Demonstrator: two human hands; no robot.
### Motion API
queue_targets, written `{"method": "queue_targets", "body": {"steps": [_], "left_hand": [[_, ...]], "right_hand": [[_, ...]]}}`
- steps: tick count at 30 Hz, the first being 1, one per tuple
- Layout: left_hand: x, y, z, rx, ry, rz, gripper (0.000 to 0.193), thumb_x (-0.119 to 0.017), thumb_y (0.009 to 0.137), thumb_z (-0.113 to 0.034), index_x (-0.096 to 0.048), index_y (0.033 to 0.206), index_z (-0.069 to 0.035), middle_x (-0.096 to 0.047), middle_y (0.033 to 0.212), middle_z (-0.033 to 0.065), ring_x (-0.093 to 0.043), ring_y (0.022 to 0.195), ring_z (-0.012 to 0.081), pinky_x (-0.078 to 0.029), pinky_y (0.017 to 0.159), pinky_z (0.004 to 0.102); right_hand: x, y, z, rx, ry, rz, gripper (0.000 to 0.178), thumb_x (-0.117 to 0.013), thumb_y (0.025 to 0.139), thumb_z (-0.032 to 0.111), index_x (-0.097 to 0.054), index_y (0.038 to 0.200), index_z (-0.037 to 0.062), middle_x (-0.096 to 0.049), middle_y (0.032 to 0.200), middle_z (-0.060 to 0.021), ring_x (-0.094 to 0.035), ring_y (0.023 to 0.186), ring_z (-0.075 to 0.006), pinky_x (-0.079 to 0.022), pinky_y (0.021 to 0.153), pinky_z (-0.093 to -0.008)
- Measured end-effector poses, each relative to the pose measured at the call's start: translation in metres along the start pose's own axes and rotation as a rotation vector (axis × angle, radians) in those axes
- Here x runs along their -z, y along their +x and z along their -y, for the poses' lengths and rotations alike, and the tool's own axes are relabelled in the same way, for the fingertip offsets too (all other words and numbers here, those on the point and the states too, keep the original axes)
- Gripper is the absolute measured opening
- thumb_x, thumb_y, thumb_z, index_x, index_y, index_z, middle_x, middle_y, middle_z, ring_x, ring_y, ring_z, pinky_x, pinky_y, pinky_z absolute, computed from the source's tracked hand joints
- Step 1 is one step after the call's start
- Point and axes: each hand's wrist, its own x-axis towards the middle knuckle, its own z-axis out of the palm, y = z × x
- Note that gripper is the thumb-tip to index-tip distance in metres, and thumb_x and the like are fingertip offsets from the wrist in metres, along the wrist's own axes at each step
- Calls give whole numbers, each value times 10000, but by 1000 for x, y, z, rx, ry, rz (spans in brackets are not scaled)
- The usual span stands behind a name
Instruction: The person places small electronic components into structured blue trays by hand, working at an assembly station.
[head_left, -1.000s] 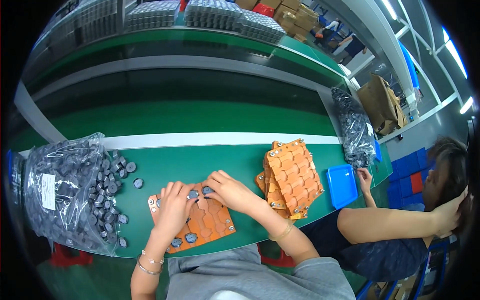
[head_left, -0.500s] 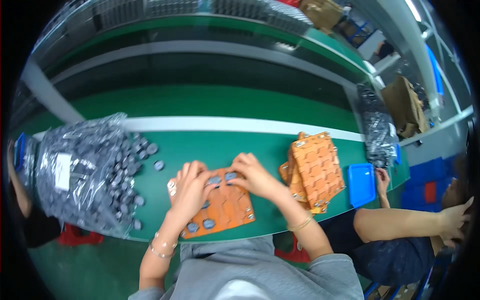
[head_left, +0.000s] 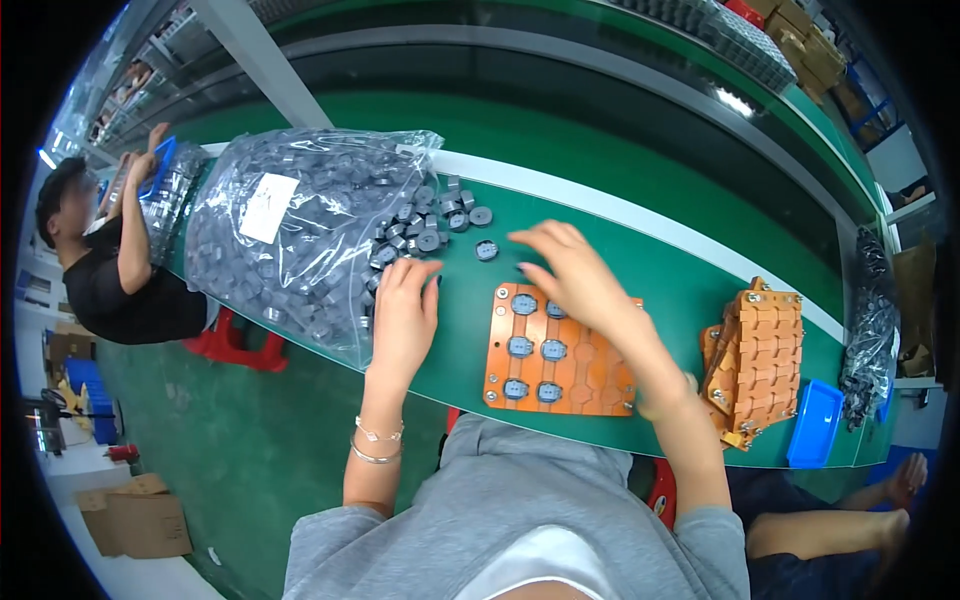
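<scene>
My right hand (head_left: 572, 272) is open above the far edge of an orange fixture plate (head_left: 598, 375), thumb and forefinger apart. A lone round grey plastic part (head_left: 486, 250) lies on the table just left of its fingertips. Several such parts, including one grey part (head_left: 520, 347), sit in the plate's pockets in two columns on its left side; its right side shows bare moulded pockets, partly behind my right forearm. My left hand (head_left: 405, 312) is open, fingers apart, at the near edge of a loose pile of grey parts (head_left: 428, 240). Nothing shows in either hand.
A clear plastic bag (head_left: 300, 290) full of grey parts fills the table's left side. Stacked orange plates (head_left: 768, 350) stand at right, beside a blue tray (head_left: 816, 425) and another bag (head_left: 868, 340). One person (head_left: 120, 250) sits at far left; another's arm (head_left: 820, 535) shows at lower right.
The view has swung left. Both hands have come off the grey parts on the plate; the left has moved over to the pile and the right toward the lone part.
</scene>
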Motion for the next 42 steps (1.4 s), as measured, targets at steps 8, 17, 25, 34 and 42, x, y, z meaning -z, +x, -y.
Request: {"method": "queue_targets", "body": {"steps": [8, 17, 25, 34, 42], "left_hand": [[-12, -44, -10, 126, 237, 85, 278, -633, 747, 23, -625, 1025, 32, -506, 866, 157, -553, 801, 313, -465, 708, 387], [-27, -30, -23, -53, -7, 156, 227, -571, 798, 77, -628, 1007, 11, -486, 918, 140, -548, 777, 277, -467, 675, 364], [-19, -23, -18, 20, -109, 191, 257, -604, 780, 68, -635, 1018, -26, -516, 1014, 124, -538, 823, 276, -468, 711, 345], [-10, -17, -13, -117, -159, 260, 394, -669, 726, 42, -593, 1107, -28, -540, 1127, 125, -502, 988, 306, -427, 853, 373], [-24, -21, -20, 33, 10, 158, 301, -713, 721, -17, -564, 979, 27, -487, 964, 136, -485, 940, 319, -405, 829, 396]], "right_hand": [[-41, 24, -7, -112, -235, 186, 312, -684, 780, 188, -583, 1037, 43, -498, 1003, -136, -504, 941, -314, -456, 821, -386], [43, -43, 28, -268, -31, -48, 320, -640, 816, 114, -581, 1127, 64, -504, 1020, -111, -495, 1000, -275, -444, 858, -346], [65, -119, 34, -569, 21, -107, 336, -699, 775, 80, -621, 1101, 64, -564, 949, -80, -570, 813, -209, -486, 720, -307], [42, -138, 27, -478, 96, -55, 305, -701, 768, 38, -629, 1063, 67, -561, 977, -79, -576, 831, -200, -505, 721, -286], [37, -146, 21, -451, 106, -83, 308, -691, 787, 53, -614, 1085, 64, -544, 1018, -82, -573, 886, -217, -509, 745, -294]]}}
